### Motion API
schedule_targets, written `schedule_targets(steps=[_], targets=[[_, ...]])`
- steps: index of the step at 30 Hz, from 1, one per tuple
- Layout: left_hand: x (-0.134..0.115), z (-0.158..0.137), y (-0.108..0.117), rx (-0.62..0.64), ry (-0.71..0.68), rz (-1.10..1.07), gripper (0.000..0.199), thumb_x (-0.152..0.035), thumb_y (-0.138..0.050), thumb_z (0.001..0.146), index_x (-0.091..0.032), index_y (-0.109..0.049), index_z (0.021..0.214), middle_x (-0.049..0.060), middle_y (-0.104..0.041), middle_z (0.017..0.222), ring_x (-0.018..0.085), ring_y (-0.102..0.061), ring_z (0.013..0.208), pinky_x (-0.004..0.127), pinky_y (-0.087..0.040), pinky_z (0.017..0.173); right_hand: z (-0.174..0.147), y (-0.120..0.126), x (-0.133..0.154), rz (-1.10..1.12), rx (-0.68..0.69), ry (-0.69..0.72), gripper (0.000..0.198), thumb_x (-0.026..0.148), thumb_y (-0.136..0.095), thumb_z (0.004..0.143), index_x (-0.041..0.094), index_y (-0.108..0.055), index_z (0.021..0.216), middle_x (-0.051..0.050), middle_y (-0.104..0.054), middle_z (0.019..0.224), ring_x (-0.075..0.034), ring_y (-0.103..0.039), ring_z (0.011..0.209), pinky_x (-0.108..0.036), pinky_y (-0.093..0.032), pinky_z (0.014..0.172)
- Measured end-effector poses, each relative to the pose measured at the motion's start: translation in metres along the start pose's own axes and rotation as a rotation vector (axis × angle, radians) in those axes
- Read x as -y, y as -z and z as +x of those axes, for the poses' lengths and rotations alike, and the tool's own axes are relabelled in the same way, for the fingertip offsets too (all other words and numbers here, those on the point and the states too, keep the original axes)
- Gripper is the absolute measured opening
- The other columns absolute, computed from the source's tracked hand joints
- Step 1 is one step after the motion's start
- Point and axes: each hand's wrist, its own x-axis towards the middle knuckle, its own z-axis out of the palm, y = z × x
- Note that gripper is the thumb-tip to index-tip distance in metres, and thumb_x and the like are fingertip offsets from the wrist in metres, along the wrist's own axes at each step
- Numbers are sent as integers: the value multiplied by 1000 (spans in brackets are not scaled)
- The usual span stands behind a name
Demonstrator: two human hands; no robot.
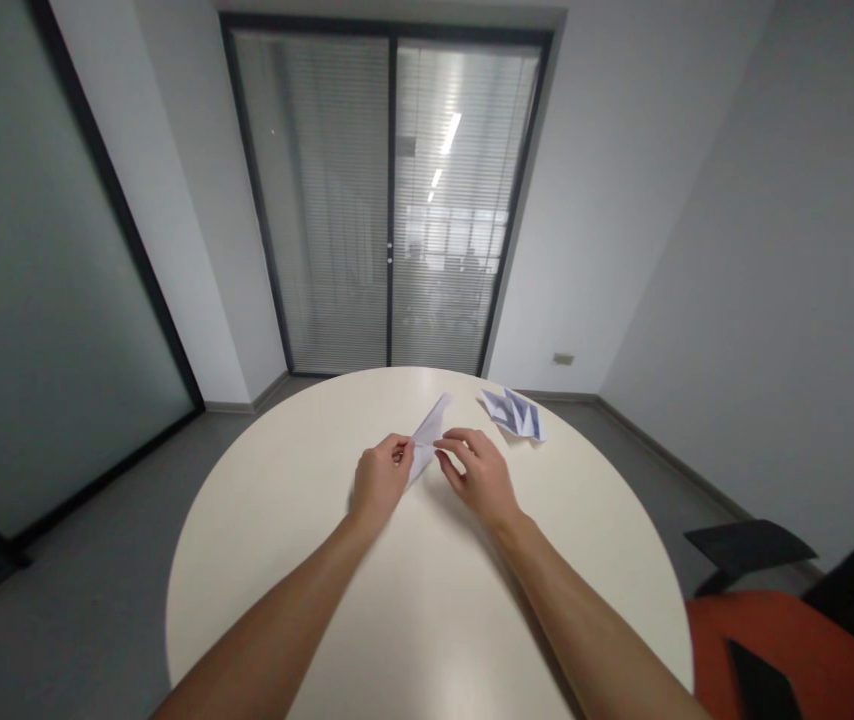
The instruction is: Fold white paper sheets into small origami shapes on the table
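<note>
A folded piece of white paper (431,422), narrow and pointed at its far end, is between my two hands above the round table. My left hand (383,472) is closed, pinching the paper's left edge between thumb and fingers. My right hand (478,470) has its thumb and fingertips at the paper's right edge, the fingers bent in a pinch. Parts of the paper are hidden behind the left fingers. Farther right lies another folded paper piece (515,414), white with bluish markings and several raised points; neither hand touches it.
The round cream table (397,620) spreads beneath my hands and forearms. An orange chair (794,640) with black armrests stands at the right by the table edge. Beyond the table are a glass door with blinds (442,300) and white walls.
</note>
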Motion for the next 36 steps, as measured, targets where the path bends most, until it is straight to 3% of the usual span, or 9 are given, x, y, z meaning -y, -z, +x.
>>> schedule_targets(steps=[4,9,19,24,30,36], targets=[[3,1,-8,41,1,-208,15,-30,-61,90,-19,-71,94,7,-77,91,20,-73,84,31,-56,79,-3,-11,1,245,116,-192,27,27,-54,97,24,-65,121,-8,-69,117,-19,-66,98,-32,-57,80],[-1,-1,-16,145,-16,-408,22,-30,-61,91,-19,-67,110,9,-74,111,21,-72,97,33,-56,87,-1,-17,4,479,128,-411,35,36,-55,95,23,-64,126,-10,-67,125,-20,-71,95,-30,-61,70],[-4,0,-17,159,31,-470,23,-34,-66,88,-19,-64,106,9,-73,108,20,-71,93,33,-56,84,-3,-19,-1,773,123,-612,44,49,-62,90,23,-64,125,-11,-68,126,-21,-74,89,-36,-62,77],[-2,-3,-18,199,49,-535,32,-37,-71,83,-19,-65,109,12,-70,115,22,-69,98,31,-57,76,-3,-21,-2,914,86,-762,51,55,-70,81,21,-65,118,-11,-72,115,-22,-73,91,-33,-61,72],[3,-3,-19,231,69,-541,38,-37,-74,81,-18,-66,113,12,-71,114,21,-67,102,31,-55,82,-2,-21,-3,913,105,-790,48,54,-71,77,19,-67,109,-10,-75,101,-23,-72,91,-30,-58,66],[0,-3,-17,222,74,-539,39,-37,-75,80,-18,-67,113,12,-71,114,21,-68,100,33,-55,84,-1,-20,-2,902,102,-759,46,53,-70,79,18,-68,108,-11,-75,102,-24,-72,92,-30,-57,67]])
